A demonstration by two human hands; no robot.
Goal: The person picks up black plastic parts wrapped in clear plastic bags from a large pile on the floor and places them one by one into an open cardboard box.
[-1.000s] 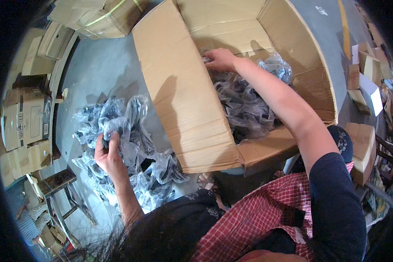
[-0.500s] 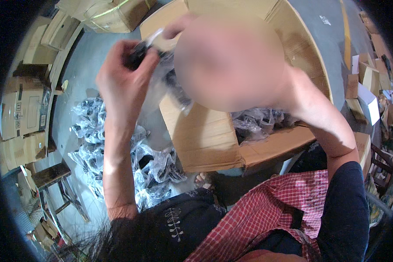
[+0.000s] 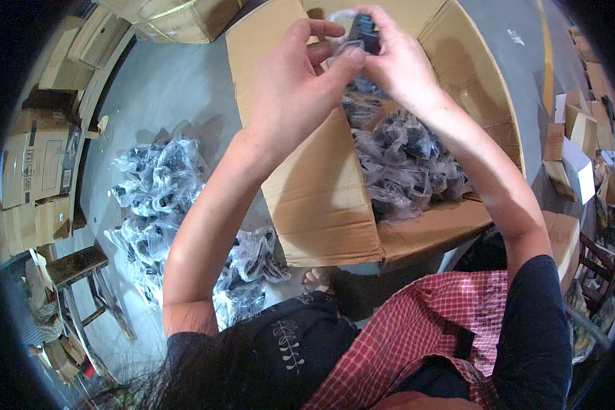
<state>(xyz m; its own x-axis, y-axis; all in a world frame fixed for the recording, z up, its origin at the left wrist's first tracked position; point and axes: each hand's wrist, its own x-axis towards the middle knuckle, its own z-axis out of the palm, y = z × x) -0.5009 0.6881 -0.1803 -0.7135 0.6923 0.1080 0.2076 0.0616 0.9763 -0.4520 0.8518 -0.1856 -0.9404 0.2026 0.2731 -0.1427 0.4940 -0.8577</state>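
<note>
Over the open cardboard box [image 3: 318,212], both of my hands come together on one small dark item [image 3: 365,34] with clear plastic film [image 3: 340,24] around it. My right hand [image 3: 401,66] grips the dark item between thumb and fingers. My left hand [image 3: 288,85] pinches the film at the item's left side, its thumb near my right thumb. The exact kind of item cannot be made out. Below them, inside the box, lie several dark items in clear plastic bags [image 3: 406,157].
More bagged dark items [image 3: 160,171] are heaped on the floor left of the box, partly behind my left forearm. A wooden stool [image 3: 77,265] stands at the lower left. Cartons [image 3: 37,164] line the left side, and another carton [image 3: 562,242] stands at the right.
My left hand has moved right and up, over the box, to meet my right hand. The dark item, earlier at my left fingers, is now in my right hand's grip.
</note>
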